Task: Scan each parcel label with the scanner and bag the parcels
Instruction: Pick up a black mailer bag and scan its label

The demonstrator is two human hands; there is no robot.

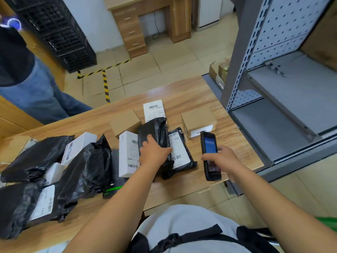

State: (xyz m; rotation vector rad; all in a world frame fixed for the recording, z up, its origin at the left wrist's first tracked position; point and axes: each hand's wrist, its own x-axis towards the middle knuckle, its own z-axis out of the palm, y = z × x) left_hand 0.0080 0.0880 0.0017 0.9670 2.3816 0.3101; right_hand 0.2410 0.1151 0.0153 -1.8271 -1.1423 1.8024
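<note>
My right hand (pixel 221 157) grips a black handheld scanner (pixel 209 152) with a lit blue screen, held just above the table's right side. My left hand (pixel 153 151) is closed on a black plastic parcel (pixel 155 132) in the middle of the wooden table (pixel 182 95). Beside it on the right lies another black parcel with a white barcode label (pixel 179 152). A white labelled box (pixel 127 154) stands left of my left hand. A cardboard box with a label (pixel 199 120) sits behind the scanner.
Several black bagged parcels (pixel 85 170) and white boxes (pixel 78 145) cover the table's left half. A loose label sheet (pixel 154 109) and a plain cardboard box (pixel 125 122) lie further back. Grey metal shelving (pixel 273 88) stands at right. A person in jeans (pixel 36 92) stands at left.
</note>
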